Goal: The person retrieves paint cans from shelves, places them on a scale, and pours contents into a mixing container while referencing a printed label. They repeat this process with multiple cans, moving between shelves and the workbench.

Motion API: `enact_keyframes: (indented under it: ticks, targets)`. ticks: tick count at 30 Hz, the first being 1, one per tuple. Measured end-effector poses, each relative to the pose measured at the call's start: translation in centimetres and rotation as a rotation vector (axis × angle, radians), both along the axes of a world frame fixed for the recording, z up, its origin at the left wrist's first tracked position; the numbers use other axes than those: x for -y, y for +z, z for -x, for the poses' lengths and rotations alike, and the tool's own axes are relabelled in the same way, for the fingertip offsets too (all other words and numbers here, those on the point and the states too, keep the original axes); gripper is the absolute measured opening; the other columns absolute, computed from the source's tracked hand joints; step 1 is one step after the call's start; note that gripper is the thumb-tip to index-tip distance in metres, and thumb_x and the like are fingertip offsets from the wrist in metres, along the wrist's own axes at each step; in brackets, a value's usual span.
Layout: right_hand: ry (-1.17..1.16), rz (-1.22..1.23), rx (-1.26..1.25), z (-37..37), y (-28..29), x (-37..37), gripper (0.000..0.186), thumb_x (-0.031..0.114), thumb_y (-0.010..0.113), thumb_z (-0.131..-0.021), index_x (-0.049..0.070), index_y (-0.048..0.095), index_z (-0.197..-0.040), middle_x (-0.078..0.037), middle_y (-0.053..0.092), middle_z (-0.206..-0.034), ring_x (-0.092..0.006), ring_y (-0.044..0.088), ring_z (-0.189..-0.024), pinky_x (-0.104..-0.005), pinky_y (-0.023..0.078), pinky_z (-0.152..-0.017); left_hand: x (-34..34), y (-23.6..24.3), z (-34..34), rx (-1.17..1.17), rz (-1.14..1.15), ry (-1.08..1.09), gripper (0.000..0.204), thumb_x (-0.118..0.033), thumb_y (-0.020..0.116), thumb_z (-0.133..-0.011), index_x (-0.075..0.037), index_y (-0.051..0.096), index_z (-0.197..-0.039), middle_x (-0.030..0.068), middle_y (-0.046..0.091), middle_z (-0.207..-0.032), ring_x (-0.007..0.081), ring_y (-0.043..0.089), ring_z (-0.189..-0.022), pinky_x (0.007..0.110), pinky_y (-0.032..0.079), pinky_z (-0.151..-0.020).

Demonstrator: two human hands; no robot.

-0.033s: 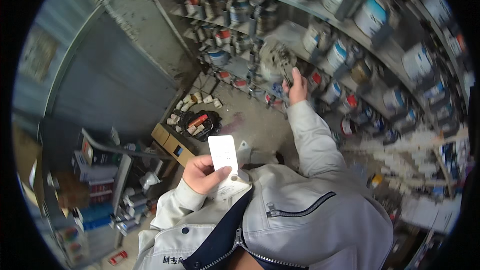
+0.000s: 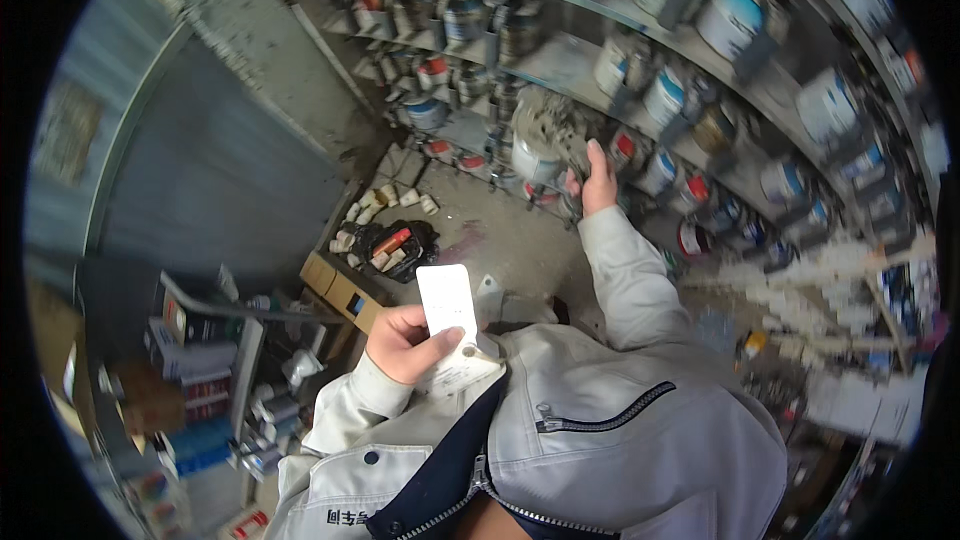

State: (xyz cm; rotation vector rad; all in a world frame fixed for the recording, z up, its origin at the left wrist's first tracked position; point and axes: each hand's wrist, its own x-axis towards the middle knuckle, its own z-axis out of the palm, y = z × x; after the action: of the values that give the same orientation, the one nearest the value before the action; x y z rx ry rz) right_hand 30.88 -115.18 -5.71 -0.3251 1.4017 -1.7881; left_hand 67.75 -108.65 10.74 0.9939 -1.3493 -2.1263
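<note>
My left hand (image 2: 408,342) is closed on a few white paper cards (image 2: 446,302) in front of my chest. They have printing on them and are joined by a ring through a hole. My right arm reaches out to the shelves. There my right hand (image 2: 598,180) grips the grey handle on the lid of a paint can (image 2: 534,162). The lid is crusted with dried paint, and the can's white side shows below it. The can is held in front of the lower shelves, and my thumb points up along the handle.
Shelves (image 2: 560,70) packed with paint cans curve along the far and right sides. On the floor ahead lies a black bag (image 2: 408,240) with used cups in and around it. A cardboard box (image 2: 343,290) and a rack of boxes (image 2: 205,380) stand at left.
The paint can now shows more of its white side below the lid, and my right hand has shifted slightly. The view has turned a little. My left hand keeps hold of the cards.
</note>
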Motion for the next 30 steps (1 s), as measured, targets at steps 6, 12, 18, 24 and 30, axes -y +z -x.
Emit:
enact_keyframes:
  ticks: [6, 12, 18, 24, 30]
  targets:
    - [-0.192, -0.352, 0.285, -2.6, -2.9, -17.7, 0.059, 0.060, 0.053, -0.093, 0.007, 0.056, -0.068, -0.005, 0.048, -0.052, -0.0191, 0.046, -0.044, -0.0346, 0.038, -0.048, 5.2, -1.1, 1.8, -0.047, -0.054, -0.404, 0.019, -0.001, 0.063, -0.091, 0.005, 0.069, -0.107, 0.0170, 0.073, -0.105, 0.0185, 0.069, -0.094, 0.031, 0.055, -0.083]
    - [-0.702, -0.307, 0.481, -8.2, -3.7, -32.4, 0.062, 0.069, 0.051, -0.086, 0.011, 0.049, -0.066, -0.004, 0.042, -0.052, -0.0189, 0.043, -0.044, -0.0361, 0.036, -0.043, 4.8, -3.6, 6.9, -0.131, -0.187, -0.894, 0.020, 0.000, 0.060, -0.092, 0.006, 0.069, -0.109, 0.0176, 0.072, -0.108, 0.0193, 0.069, -0.097, 0.031, 0.054, -0.087]
    - [-1.215, -0.125, 0.516, -16.5, -2.9, -46.1, 0.064, 0.074, 0.048, -0.084, 0.013, 0.044, -0.064, -0.001, 0.038, -0.050, -0.0171, 0.038, -0.042, -0.0311, 0.032, -0.042, -1.5, -4.0, 13.3, -0.062, -0.253, -1.331, 0.021, -0.002, 0.062, -0.091, 0.006, 0.069, -0.110, 0.0164, 0.072, -0.109, 0.0183, 0.068, -0.098, 0.031, 0.053, -0.089]
    - [-1.689, -0.159, 0.137, -21.7, -3.8, -56.6, 0.051, 0.051, 0.050, -0.098, 0.004, 0.054, -0.077, -0.005, 0.052, -0.063, -0.0152, 0.048, -0.052, -0.0307, 0.038, -0.048, -11.1, -3.9, 19.0, 0.014, -0.181, -1.611, 0.022, -0.002, 0.063, -0.092, 0.006, 0.068, -0.111, 0.0158, 0.072, -0.110, 0.0180, 0.067, -0.100, 0.032, 0.052, -0.091]
    - [-1.655, -0.345, -0.228, -21.8, -1.5, -68.1, 0.040, 0.042, 0.049, -0.101, 0.005, 0.061, -0.090, -0.002, 0.059, -0.072, -0.0107, 0.054, -0.061, -0.0259, 0.042, -0.056, -27.6, -3.8, 26.4, -0.053, -0.060, -1.872, 0.024, -0.004, 0.063, -0.091, 0.007, 0.067, -0.112, 0.0164, 0.072, -0.111, 0.0188, 0.067, -0.102, 0.033, 0.051, -0.091]
